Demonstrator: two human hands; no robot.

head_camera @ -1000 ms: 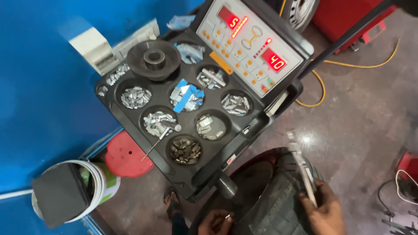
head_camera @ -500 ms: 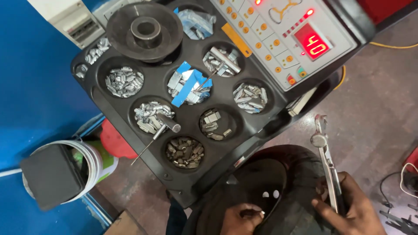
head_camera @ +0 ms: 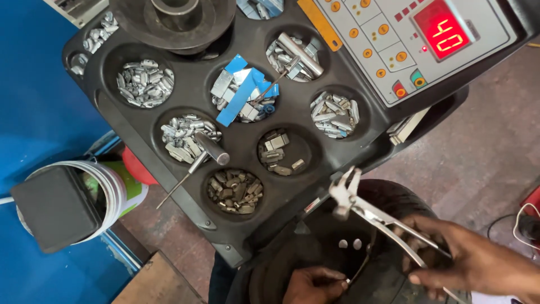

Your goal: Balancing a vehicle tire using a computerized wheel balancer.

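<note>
My view has dropped closer; right hand grips steel weight pliers above black tyre. Left hand pinches rim edge. I'd steady pliers, seat squarely.

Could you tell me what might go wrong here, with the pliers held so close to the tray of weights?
The pliers in the right hand point their metal jaws toward the tray edge; a swing could knock it and spill the small weights. The left hand has fingers at the tyre rim, just below the pliers, so a slip might pinch or strike them. The small hammer lies with its handle over the tray rim and could roll off.
</note>
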